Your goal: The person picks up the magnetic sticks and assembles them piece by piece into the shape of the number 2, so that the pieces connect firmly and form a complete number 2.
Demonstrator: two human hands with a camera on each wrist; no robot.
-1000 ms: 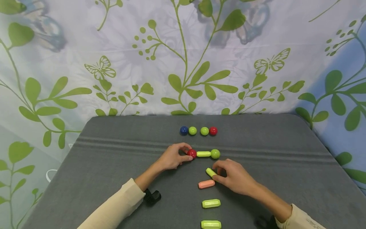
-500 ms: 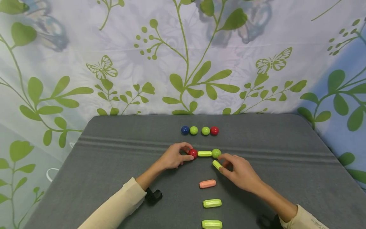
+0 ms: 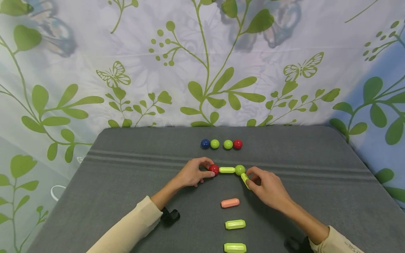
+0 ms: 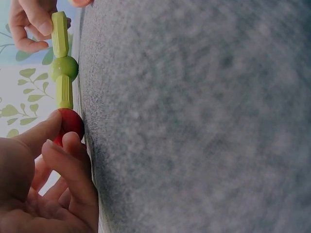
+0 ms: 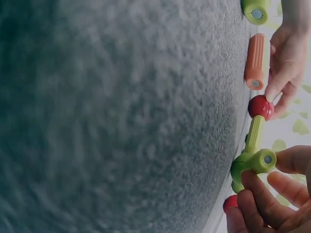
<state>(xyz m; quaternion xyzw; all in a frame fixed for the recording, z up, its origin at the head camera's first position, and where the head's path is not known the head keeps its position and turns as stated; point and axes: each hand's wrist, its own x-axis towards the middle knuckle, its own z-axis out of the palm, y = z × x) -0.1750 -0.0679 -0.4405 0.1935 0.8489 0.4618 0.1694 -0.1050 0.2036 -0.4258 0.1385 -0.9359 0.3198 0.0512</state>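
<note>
My left hand [image 3: 193, 173] pinches a red ball [image 3: 214, 170] between thumb and fingers. From that ball a yellow-green ribbed rod [image 3: 227, 170] runs right to a green ball [image 3: 240, 170]. My right hand [image 3: 269, 186] pinches a second yellow-green rod [image 3: 245, 180], whose far end meets the green ball's lower right side. In the left wrist view, this held rod [image 4: 60, 34], the green ball [image 4: 64, 69] and the first rod [image 4: 64, 91] form one chain up from the red ball [image 4: 72, 124]. The right wrist view shows a round silvery disc in the held rod's near end [image 5: 267, 159].
Nearer me lie an orange rod [image 3: 230, 203] and two yellow-green rods, one [image 3: 235, 224] behind the other [image 3: 235, 247]. Farther back sit a blue ball [image 3: 205, 143], two green balls [image 3: 214, 144] and a red ball [image 3: 238, 144] on the grey table [image 3: 142, 144].
My right hand has carried its rod from beside the orange rod up and right, until its end meets the green ball. My left hand keeps its hold on the red ball.
</note>
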